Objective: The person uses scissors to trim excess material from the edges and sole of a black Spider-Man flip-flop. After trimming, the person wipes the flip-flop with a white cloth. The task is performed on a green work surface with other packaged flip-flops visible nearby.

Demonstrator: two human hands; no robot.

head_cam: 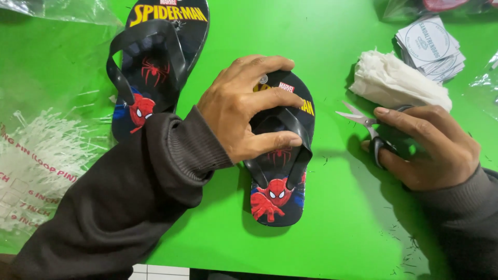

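Observation:
My left hand point(248, 106) presses down on a small black flip-flop point(280, 192) with a red cartoon figure printed on its sole; the fingers curl over its black strap near the toe end. A second, matching flip-flop point(155, 57) lies at the upper left, partly under my left sleeve. My right hand point(430, 148) holds small silver scissors point(358, 118) at the right, blades pointing left toward the flip-flop and a short gap away from it.
The green table top point(342, 218) carries a wad of white tissue point(397, 80), a stack of round-printed paper tags point(430, 46) at the upper right, and a clear bag of white plastic loop pins point(41, 155) on the left. Tiny black clippings lie scattered at the lower right.

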